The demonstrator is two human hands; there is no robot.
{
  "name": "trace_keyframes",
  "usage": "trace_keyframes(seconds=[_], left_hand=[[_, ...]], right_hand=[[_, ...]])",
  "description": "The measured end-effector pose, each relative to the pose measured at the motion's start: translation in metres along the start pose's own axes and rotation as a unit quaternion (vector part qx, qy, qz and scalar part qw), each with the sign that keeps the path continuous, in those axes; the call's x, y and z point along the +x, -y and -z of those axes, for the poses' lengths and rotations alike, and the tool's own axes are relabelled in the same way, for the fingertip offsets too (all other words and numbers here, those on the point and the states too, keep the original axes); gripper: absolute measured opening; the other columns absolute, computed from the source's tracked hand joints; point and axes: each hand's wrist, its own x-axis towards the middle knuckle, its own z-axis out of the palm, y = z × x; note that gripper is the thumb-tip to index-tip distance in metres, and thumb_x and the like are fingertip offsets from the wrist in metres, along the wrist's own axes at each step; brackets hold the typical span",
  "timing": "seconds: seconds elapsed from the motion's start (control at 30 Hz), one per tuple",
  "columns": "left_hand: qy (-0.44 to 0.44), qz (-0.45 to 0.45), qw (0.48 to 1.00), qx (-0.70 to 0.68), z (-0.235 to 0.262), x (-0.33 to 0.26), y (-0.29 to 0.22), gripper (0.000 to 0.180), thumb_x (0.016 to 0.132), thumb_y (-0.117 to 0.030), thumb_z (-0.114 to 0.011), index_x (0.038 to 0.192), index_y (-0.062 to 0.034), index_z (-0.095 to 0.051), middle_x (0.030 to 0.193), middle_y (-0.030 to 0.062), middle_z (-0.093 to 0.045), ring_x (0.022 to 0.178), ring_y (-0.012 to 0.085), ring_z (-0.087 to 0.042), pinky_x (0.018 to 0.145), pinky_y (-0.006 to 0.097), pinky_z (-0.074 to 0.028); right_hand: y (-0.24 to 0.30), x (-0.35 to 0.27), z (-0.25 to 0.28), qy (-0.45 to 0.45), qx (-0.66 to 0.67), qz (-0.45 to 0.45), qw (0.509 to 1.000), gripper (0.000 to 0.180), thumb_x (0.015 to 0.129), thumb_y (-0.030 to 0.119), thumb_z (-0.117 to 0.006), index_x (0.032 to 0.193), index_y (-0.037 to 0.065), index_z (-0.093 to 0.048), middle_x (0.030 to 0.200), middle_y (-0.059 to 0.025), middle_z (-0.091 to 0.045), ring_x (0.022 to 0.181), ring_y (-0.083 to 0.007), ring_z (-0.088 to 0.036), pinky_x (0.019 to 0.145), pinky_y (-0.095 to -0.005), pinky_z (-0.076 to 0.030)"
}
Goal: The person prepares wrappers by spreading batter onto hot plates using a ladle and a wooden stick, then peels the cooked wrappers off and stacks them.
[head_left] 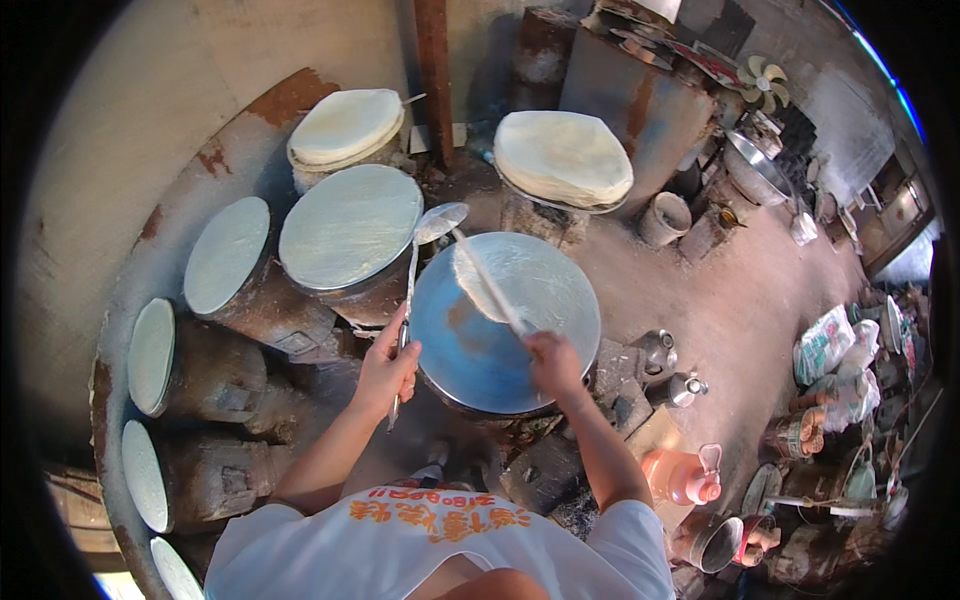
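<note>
A round metal griddle (463, 362) lies in front of me, with pale batter (543, 272) over its far and right part and bare bluish metal at the near left. My left hand (385, 372) grips the handle of a long ladle (441, 222), whose bowl hangs over the griddle's far left rim. My right hand (555, 365), blurred by motion, is closed round a pale flat stick (488, 272). The stick slants away to the far left across the batter, its tip close to the ladle's bowl. Whether it touches the surface is hard to tell.
More batter-covered round griddles (350, 228) on stoves curve along the left wall. Stacks of thin flatbreads (563, 158) stand at the back. To my right are metal flasks (684, 388), a pink jug (680, 475) and plastic bags (828, 345). A bucket (664, 218) stands farther off.
</note>
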Motion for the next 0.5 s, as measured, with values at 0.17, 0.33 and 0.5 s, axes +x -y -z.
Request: trace_keyframes(seconds=[0.17, 0.33, 0.5], left_hand=[[-0.017, 0.006, 1.0, 0.009, 0.021, -0.012, 0.001, 0.062, 0.094, -0.01, -0.052, 0.147, -0.0243, -0.025, 0.059, -0.0046, -0.035, 0.042, 0.0043, -0.03, 0.036, 0.021, -0.027], [-0.027, -0.008, 0.999, 0.025, 0.009, -0.005, -0.003, 0.062, 0.093, -0.008, -0.051, 0.147, -0.0237, -0.025, 0.058, -0.0043, -0.035, 0.041, 0.0041, -0.031, 0.036, 0.021, -0.029], [-0.045, 0.004, 0.999, 0.028, 0.02, -0.009, -0.006, 0.062, 0.093, -0.011, -0.054, 0.147, -0.0222, -0.026, 0.059, -0.004, -0.038, 0.041, 0.0041, -0.035, 0.036, 0.021, -0.032]], right_hand=[[0.014, -0.036, -0.01, 0.057, 0.087, -0.014, 0.994, 0.029, 0.07, -0.001, -0.062, 0.096, 0.009, -0.071, 0.099, -0.0112, -0.066, 0.091, -0.0299, -0.062, 0.081, -0.0373, -0.051], [-0.013, 0.019, 0.018, -0.058, -0.03, 0.038, 0.997, 0.028, 0.07, -0.002, -0.06, 0.094, 0.01, -0.071, 0.098, -0.0113, -0.066, 0.092, -0.03, -0.061, 0.081, -0.0364, -0.05], [0.008, -0.035, -0.007, 0.045, 0.045, 0.113, 0.992, 0.029, 0.069, -0.003, -0.059, 0.094, 0.007, -0.07, 0.1, -0.0115, -0.065, 0.093, -0.0319, -0.061, 0.081, -0.0371, -0.05]])
